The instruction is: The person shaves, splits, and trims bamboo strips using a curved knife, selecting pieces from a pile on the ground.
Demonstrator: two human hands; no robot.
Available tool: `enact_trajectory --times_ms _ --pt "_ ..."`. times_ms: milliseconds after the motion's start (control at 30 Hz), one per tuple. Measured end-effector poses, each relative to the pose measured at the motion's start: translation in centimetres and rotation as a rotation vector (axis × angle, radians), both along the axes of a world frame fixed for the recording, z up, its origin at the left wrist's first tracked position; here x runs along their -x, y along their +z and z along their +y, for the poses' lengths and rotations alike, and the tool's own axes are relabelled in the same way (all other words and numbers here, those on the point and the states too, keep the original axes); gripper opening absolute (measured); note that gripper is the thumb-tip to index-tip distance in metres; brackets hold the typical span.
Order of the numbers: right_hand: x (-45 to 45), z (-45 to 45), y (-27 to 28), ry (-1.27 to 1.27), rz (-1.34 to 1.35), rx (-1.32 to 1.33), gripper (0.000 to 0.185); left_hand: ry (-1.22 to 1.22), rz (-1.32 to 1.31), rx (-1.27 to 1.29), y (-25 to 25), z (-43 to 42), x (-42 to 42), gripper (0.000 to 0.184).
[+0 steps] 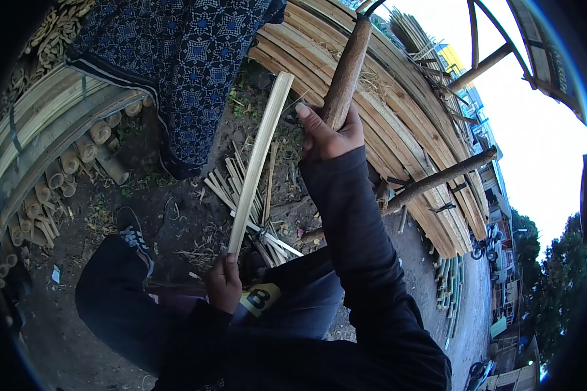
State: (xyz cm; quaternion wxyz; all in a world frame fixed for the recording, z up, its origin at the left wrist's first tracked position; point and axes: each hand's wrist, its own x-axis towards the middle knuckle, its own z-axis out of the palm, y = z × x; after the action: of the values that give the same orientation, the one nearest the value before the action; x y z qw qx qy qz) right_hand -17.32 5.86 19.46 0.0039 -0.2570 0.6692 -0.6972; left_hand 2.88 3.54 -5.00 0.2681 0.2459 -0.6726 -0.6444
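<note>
Pale wooden strip (260,163): long and flat, held at a slant between the two hands, its lower end in the left fist, its upper end just beside the right hand.
Left hand (225,281): low and close to the body, fingers curled, thumb uppermost, closed round the strip's foot.
Right hand (332,133): farther out, on a nearly straight, dark-sleeved arm (365,241), thumb pointing left, clasping the lower end of a round wooden shaft (347,75) that leans upward from the fist.
Lettering: a black "B" on a yellow patch (259,298) just right of the left hand; a sign (559,70) far right of the right hand, too small to read surely.
Behind the strip: loose split sticks (225,184) on the ground.
Beyond the right hand: stacked planks (394,140).
Left of both grips: blue patterned cloth (189,72).
</note>
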Motion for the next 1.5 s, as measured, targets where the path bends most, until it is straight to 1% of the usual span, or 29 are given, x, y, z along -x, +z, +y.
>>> enact_trajectory --times_ms 200,333,400,433,500,533,600,633,700,733,800,833,900,933,967,1033,1067,1100,1167,1200,1233,1300,1367,1400,1433,1467,1500 --pt "-0.7 -1.0 0.9 0.029 0.069 -0.017 0.046 -0.025 0.012 0.003 -0.4 -0.1 0.0 0.028" --pt "-1.4 -0.6 -0.6 0.107 0.097 -0.060 0.048 0.025 0.063 -0.044 -0.5 -0.2 0.1 0.030" --pt "-3.2 0.2 -2.0 0.193 -0.023 -0.139 0.051 0.040 0.064 -0.471 -0.5 -0.5 0.1 0.033" --pt "-4.3 1.3 -2.6 0.265 -0.105 -0.211 0.052 0.046 0.062 -0.470 -0.6 -1.0 0.2 0.033" --pt "-5.3 3.8 -4.8 0.302 -0.174 -0.289 0.052 0.106 0.065 -0.620 -0.8 -2.0 0.5 0.037" --pt "-4.7 5.4 -6.6 0.251 -0.174 -0.275 0.052 0.119 0.064 -0.617 -1.0 -2.1 0.3 0.037" --pt "-3.3 7.9 -10.0 0.128 -0.202 -0.236 0.050 0.110 0.084 -0.499 -1.6 -2.3 0.3 0.038" --pt "-2.1 9.0 -12.6 -0.020 -0.065 -0.384 0.048 0.119 0.080 -0.491 -2.1 -2.2 0.6 0.038" --pt "-1.5 11.5 -17.1 -0.050 -0.214 -0.411 0.045 0.138 0.093 -0.270 -2.9 -1.6 0.9 0.038" --pt "-1.9 12.3 -18.6 -0.050 -0.232 -0.402 0.045 0.135 0.076 -0.260 -2.7 -1.6 0.8 0.038" --pt "-3.4 13.5 -21.4 -0.097 -0.296 -0.393 0.043 0.026 0.015 -0.373 -2.0 -1.6 0.6 0.039" --pt "-4.5 13.9 -22.4 -0.092 -0.318 -0.382 0.043 0.029 -0.007 -0.361 -1.9 -1.6 0.7 0.039" --pt "-6.2 14.4 -23.6 -0.089 -0.314 -0.276 0.041 -0.012 0.037 -0.517 -2.0 -1.4 1.4 0.042" --pt "-7.6 14.4 -21.6 -0.088 -0.249 -0.439 0.042 -0.094 0.004 -0.512 -2.2 -1.6 1.4 0.039" --pt "-8.0 14.7 -21.6 -0.088 -0.262 -0.434 0.042 -0.094 -0.009 -0.508 -2.3 -1.5 1.4 0.039" --pt "-8.6 15.2 -20.9 -0.021 0.011 -0.552 0.045 -0.156 0.054 -0.526 -1.4 -1.1 1.8 0.028" --pt "-9.1 15.6 -20.1 -0.003 -0.014 -0.624 0.049 -0.154 0.112 -0.446 -2.4 -0.7 2.2 0.018" --pt "-9.3 15.9 -19.7 -0.004 -0.019 -0.624 0.049 -0.156 0.107 -0.447 -2.2 -0.7 2.2 0.018" --pt "-9.6 16.3 -19.5 0.062 -0.023 -0.634 0.049 -0.227 0.111 -0.551 -1.6 -0.6 2.0 0.010" --pt "-9.5 16.6 -19.7 0.094 0.079 -0.645 0.049 -0.225 0.110 -0.552 -1.7 -0.6 2.0 0.010" --pt "-9.5 17.0 -19.6 0.099 0.081 -0.648 0.049 -0.247 0.160 -0.526 -1.8 -0.6 1.9 0.011" --pt "-9.6 17.6 -19.2 0.205 0.109 -0.791 0.050 -0.258 0.214 -0.508 -1.5 -0.8 1.8 0.013" --pt "-9.6 17.9 -19.1 0.262 0.067 -0.799 0.050 -0.402 0.255 -0.694 -0.7 -1.2 1.2 0.020" --pt "-9.5 17.8 -18.8 0.309 0.022 -0.799 0.050 -0.395 0.260 -0.706 -0.4 -1.3 1.1 0.020" --pt "-9.6 17.7 -18.5 0.315 0.024 -0.814 0.050 -0.399 0.235 -0.661 0.0 -1.3 1.0 0.024" --pt "-9.9 17.5 -17.9 0.269 0.102 -0.847 0.049 -0.403 0.210 -0.617 0.0 -1.1 0.9 0.029" --pt "-10.0 17.3 -17.4 0.224 0.183 -0.879 0.048 -0.396 0.218 -0.632 -0.6 -1.1 0.9 0.029"
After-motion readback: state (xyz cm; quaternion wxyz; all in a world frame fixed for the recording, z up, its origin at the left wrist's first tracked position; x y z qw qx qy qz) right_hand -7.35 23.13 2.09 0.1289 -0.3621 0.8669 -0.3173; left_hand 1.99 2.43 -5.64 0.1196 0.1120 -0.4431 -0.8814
